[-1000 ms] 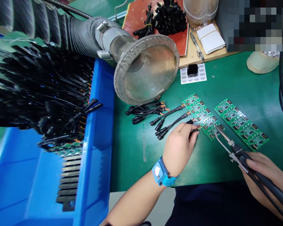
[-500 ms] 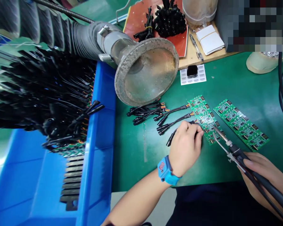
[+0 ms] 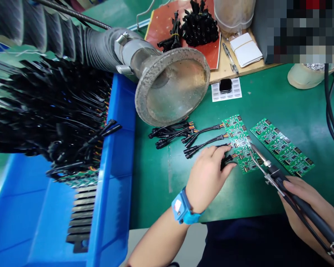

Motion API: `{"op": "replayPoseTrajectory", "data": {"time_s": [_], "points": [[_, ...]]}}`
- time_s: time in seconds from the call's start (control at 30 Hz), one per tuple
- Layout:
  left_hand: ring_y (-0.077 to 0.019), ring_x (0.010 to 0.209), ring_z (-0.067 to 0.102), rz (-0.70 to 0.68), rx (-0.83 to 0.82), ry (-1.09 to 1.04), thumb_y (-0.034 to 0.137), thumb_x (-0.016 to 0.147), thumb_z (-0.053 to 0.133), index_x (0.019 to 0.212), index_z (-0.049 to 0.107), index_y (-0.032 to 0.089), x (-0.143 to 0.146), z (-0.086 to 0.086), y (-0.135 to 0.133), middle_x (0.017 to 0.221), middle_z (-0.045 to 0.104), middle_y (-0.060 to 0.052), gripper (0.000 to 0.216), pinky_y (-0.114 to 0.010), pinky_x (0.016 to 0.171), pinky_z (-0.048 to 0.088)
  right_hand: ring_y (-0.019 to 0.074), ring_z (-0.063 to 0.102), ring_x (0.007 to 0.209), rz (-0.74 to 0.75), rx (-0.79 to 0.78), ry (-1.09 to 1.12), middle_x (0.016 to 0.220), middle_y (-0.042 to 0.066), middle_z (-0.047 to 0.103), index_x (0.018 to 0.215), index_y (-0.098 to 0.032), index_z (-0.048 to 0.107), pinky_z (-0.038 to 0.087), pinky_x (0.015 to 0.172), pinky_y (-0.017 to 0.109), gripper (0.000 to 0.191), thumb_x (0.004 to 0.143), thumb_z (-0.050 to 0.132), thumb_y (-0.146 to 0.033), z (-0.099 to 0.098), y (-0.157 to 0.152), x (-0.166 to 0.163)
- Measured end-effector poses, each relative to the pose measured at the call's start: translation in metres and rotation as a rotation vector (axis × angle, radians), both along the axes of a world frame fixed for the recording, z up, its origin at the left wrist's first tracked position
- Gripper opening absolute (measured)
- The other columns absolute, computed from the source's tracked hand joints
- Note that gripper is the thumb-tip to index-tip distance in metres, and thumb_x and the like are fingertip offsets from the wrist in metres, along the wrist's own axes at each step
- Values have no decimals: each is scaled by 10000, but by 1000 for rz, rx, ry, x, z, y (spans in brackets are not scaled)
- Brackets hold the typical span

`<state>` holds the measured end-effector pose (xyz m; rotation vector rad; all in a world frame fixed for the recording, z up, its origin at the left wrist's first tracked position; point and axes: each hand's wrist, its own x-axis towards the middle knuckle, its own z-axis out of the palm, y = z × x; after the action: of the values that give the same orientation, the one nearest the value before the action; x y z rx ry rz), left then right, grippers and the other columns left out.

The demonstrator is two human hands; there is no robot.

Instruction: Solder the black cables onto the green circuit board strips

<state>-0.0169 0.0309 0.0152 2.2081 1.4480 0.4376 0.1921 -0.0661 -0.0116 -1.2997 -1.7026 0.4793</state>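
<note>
My left hand (image 3: 208, 174), with a blue wrist strap (image 3: 182, 207), pinches a black cable lead (image 3: 226, 161) against the left edge of a green circuit board strip (image 3: 241, 142) on the green mat. My right hand (image 3: 308, 205) is closed round the black handle of a soldering iron (image 3: 284, 183). The iron's metal tip touches the board near its middle. Two black leads (image 3: 204, 135) are joined to the board's upper part and trail to the left. A second green board strip (image 3: 282, 146) lies to the right, untouched.
A grey fume-extractor funnel (image 3: 174, 87) hangs over the mat just behind the boards. A blue bin (image 3: 111, 178) heaped with black cabled boards fills the left. A loose bundle of leads (image 3: 169, 133) lies under the funnel. Label sheet (image 3: 226, 89) and red board with connectors (image 3: 195, 24) behind.
My left hand has shifted a lead along the board's left edge and now pinches it lower down. The iron's tip has moved slightly up the board.
</note>
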Motion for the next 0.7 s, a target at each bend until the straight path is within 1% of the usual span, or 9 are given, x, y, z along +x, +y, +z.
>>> {"op": "replayPoseTrajectory", "data": {"time_s": [0.07, 0.13, 0.23, 0.3, 0.37, 0.47, 0.57, 0.63, 0.7], "points": [[-217, 836, 565, -32, 4, 50, 199, 774, 657, 1043, 576, 149, -2, 2, -1, 869, 624, -62, 286, -402, 770, 499, 175, 632, 902, -90, 5, 50, 990, 28, 636, 1155, -221, 553, 566, 754, 281, 483, 731, 587, 7, 2, 4, -9], [-210, 818, 574, -48, -29, 55, 179, 787, 636, 995, 606, 149, -1, 3, -2, 854, 626, -61, 212, -392, 759, 506, 172, 634, 905, -155, -45, 110, 985, 26, 645, 1126, -229, 565, 554, 777, 288, 436, 742, 601, -25, 3, 8, -17], [-171, 725, 584, -1, -118, -24, 172, 775, 647, 947, 639, 156, 2, 1, -3, 793, 606, -40, 173, -330, 688, 521, 175, 638, 912, -176, -123, 146, 1000, 26, 652, 1124, -239, 566, 551, 775, 292, 387, 769, 604, -90, 3, 13, -22], [-142, 672, 582, 45, -161, -110, 165, 756, 669, 943, 646, 151, 4, 0, -3, 778, 594, -31, 189, -286, 646, 524, 174, 636, 912, -194, -136, 110, 999, 22, 654, 1127, -246, 570, 552, 758, 285, 369, 778, 613, -135, 2, 17, -21], [-135, 679, 588, 53, -168, -156, 162, 758, 670, 953, 652, 145, 5, -2, -3, 797, 594, -36, 196, -271, 648, 526, 173, 636, 902, -221, -140, 75, 1001, 18, 655, 1132, -255, 573, 550, 757, 286, 364, 782, 621, -171, 2, 23, -20], [-153, 753, 605, 10, -137, -132, 156, 785, 643, 971, 660, 153, 4, -2, -3, 847, 610, -52, 187, -290, 705, 527, 171, 639, 878, -250, -144, 91, 1007, 20, 651, 1139, -266, 575, 553, 747, 289, 352, 796, 609, -195, 4, 33, -21], [-163, 766, 616, 16, -91, -88, 153, 787, 640, 976, 651, 163, 2, -1, -4, 876, 635, -51, 189, -300, 706, 526, 168, 632, 905, -249, -166, 104, 1024, 19, 646, 1167, -274, 557, 549, 772, 287, 372, 808, 592, -183, 5, 38, -24], [-176, 775, 618, 26, -39, -42, 177, 797, 633, 959, 645, 176, 2, 1, -6, 878, 652, -42, 163, -314, 700, 524, 173, 622, 937, -247, -155, 83, 1051, 22, 637, 1176, -272, 552, 543, 807, 291, 390, 802, 596, -172, 4, 36, -24], [-194, 786, 607, 3, 25, 21, 215, 815, 614, 923, 648, 187, 2, 2, -7, 853, 663, -30, 117, -343, 713, 515, 188, 617, 957, -238, -111, 49, 1070, 35, 630, 1161, -260, 563, 546, 821, 304, 392, 786, 609, -156, 2, 29, -21]]}}
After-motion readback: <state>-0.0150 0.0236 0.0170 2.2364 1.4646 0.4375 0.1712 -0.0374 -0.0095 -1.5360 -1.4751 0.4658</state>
